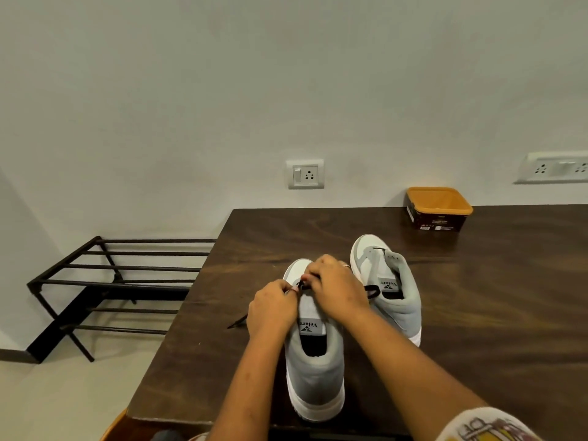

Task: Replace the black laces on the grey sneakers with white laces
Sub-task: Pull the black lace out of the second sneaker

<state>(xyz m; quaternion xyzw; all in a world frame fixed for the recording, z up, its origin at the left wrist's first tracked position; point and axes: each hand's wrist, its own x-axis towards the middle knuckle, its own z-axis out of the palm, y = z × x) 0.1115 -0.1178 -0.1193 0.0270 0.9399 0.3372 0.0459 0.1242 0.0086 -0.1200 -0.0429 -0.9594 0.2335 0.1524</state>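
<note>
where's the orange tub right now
In the head view the orange tub sits on the far right part of the table, at its back edge, just beyond the farther grey sneaker.

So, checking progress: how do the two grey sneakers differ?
Both hands work on the near sneaker, left hand and right hand pinching black lace at its front; the far sneaker stands untouched. The near sneaker sits by the table edge, the far sneaker further back. Both: grey, white soles, toes pointing away.

Both forearms reach forward and converge. Left hand [273, 308] and right hand [337, 288] nearly touch, knuckles up, fingers curled, pinching the black lace [301, 284].
</note>
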